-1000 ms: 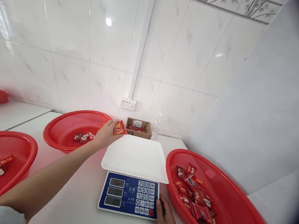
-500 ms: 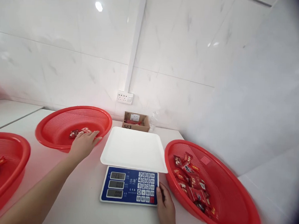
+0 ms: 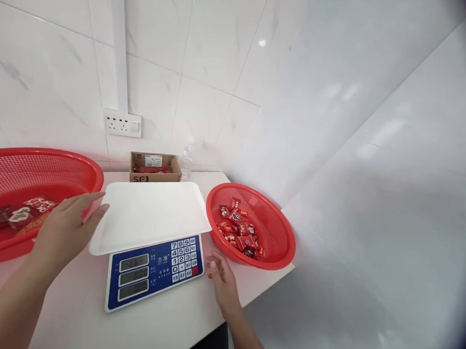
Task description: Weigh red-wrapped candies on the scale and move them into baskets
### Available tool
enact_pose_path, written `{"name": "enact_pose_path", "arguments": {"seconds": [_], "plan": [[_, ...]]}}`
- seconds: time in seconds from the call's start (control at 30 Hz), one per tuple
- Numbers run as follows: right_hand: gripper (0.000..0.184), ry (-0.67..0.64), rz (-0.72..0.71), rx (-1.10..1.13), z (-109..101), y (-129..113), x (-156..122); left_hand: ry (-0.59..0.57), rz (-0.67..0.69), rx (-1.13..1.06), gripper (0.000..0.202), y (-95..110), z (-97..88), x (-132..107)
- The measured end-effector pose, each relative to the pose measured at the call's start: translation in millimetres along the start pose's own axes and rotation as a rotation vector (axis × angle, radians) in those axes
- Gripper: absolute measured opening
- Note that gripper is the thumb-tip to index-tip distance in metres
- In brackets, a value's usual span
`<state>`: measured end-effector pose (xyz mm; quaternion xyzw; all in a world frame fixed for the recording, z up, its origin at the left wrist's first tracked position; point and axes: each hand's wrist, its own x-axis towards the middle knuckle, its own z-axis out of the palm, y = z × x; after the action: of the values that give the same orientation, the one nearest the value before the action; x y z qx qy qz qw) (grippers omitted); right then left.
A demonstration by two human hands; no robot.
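Observation:
A digital scale (image 3: 154, 272) with a blue keypad panel and a white weighing tray (image 3: 155, 212) stands on the table, and the tray is bare. My left hand (image 3: 66, 227) is at the tray's left edge, thumb and fingers apart, holding nothing; whether it touches the tray I cannot tell. Just right of the keypad, my right hand (image 3: 224, 284) is apart from the scale, fingers loosely bent and separated, nothing in it. A red basket (image 3: 279, 235) to the right holds several small red-wrapped packets (image 3: 239, 230). In the left red basket (image 3: 60, 158) lie a few dark and red packets (image 3: 19, 215).
Behind the tray is a small cardboard box (image 3: 156, 177) with red items inside, and clear plastic (image 3: 187, 162) beside it. A wall socket (image 3: 121, 123) is above. The white table (image 3: 70, 312) ends at a right front edge near my right forearm.
My view has turned to the right. My left hand has moved from over the left basket to the tray's left edge. My right hand has come away from the scale's right side.

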<state>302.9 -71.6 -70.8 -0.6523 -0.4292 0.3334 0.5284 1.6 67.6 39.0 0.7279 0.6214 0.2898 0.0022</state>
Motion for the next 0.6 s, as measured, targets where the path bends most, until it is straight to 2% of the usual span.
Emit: {"name": "enact_pose_path", "arguments": {"seconds": [0.13,0.27,0.33,0.43,0.5,0.6], "plan": [[0.046,-0.005,0.052,0.057,-27.8,-26.6,-11.0,-0.054,0.021,-0.098,0.048,19.2,-1.2,3.0],[0.041,-0.103,0.011,-0.030,-57.6,-63.7,-16.6,-0.115,0.059,-0.137,0.050,19.3,9.9,5.9],[0.042,-0.069,-0.022,-0.095,-72.3,-78.7,-8.7,-0.157,0.077,-0.139,0.051,15.5,17.4,7.3],[0.044,-0.037,-0.016,-0.217,-90.4,-92.7,18.7,-0.211,0.117,-0.122,0.053,8.7,29.2,8.7],[0.044,-0.123,0.024,-0.341,-96.8,-97.8,40.8,-0.247,0.143,-0.097,0.055,4.8,36.5,8.2],[0.038,-0.412,0.097,-0.536,-96.0,-99.9,67.8,-0.308,0.156,-0.042,0.058,0.8,43.4,4.8]]}}
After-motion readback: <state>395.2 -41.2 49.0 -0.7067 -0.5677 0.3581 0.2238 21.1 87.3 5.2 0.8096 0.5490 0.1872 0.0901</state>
